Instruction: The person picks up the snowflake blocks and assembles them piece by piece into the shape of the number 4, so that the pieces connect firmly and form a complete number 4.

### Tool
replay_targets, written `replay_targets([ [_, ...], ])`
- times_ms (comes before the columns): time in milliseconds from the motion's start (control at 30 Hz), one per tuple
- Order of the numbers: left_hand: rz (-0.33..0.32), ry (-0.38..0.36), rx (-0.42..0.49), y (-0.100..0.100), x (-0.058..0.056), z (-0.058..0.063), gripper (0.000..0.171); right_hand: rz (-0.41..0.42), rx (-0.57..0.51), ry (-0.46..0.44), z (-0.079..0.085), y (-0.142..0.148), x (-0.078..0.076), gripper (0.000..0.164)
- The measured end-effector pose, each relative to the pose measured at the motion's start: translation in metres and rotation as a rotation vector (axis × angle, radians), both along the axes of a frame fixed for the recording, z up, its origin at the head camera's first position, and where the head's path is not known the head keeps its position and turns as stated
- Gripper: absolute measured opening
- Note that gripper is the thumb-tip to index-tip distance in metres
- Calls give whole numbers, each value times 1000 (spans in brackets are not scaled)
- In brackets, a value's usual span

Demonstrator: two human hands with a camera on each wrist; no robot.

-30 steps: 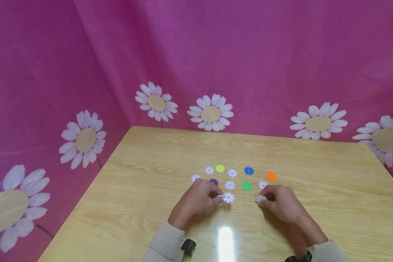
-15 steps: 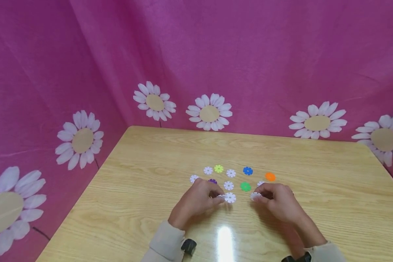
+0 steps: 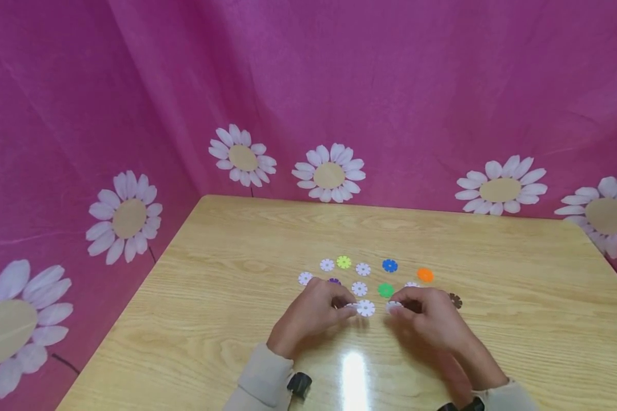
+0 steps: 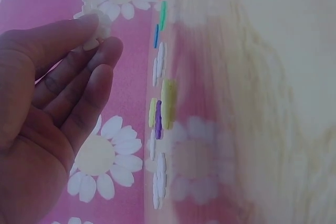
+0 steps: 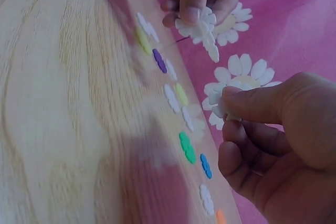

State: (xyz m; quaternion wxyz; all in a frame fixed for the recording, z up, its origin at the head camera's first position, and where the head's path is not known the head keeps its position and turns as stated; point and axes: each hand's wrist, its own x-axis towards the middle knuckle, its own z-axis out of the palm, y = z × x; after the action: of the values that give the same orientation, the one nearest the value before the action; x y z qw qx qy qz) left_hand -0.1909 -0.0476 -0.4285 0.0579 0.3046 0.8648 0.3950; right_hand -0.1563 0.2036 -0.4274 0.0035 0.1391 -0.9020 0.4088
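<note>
My left hand (image 3: 313,313) pinches a white notched disc (image 5: 191,30) between thumb and fingers. A second white notched disc (image 3: 366,308) is joined to it at an angle, as the right wrist view shows. Across a small gap, my right hand (image 3: 434,317) pinches another white notched disc (image 5: 218,100) by thumb and forefinger, its face partly covered by the thumb. Both hands are above the table, with the held discs facing each other. In the left wrist view, the fingers (image 4: 100,51) of the left hand partly hide its white pieces.
Flat notched discs lie beyond the hands on the wooden table (image 3: 226,257): several white, plus yellow (image 3: 344,262), blue (image 3: 389,265), green (image 3: 385,290), orange (image 3: 425,275), and purple (image 3: 334,281), partly hidden. A brown one (image 3: 456,301) lies beside the right hand. A pink flowered curtain (image 3: 391,103) stands behind.
My right hand has moved left with its white disc, narrowing the gap to the joined discs. The left hand has shifted slightly right. The brown disc has come into view from behind the right hand.
</note>
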Motion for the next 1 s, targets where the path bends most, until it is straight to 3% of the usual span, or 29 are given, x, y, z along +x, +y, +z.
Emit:
replay_targets([
  [167,2,-29,-1,1,0,1,7,20,-18,33,3,-5,3,4],
  [467,-22,14,-10,2,2,3,7,58,-23,52,4,-8,2,9],
  [733,-28,-1,-3,3,1,3,6,80,-27,65,2,-10,1,14],
  [1000,-41,68,-2,3,2,1,6,88,-30,81,4,-15,3,14],
])
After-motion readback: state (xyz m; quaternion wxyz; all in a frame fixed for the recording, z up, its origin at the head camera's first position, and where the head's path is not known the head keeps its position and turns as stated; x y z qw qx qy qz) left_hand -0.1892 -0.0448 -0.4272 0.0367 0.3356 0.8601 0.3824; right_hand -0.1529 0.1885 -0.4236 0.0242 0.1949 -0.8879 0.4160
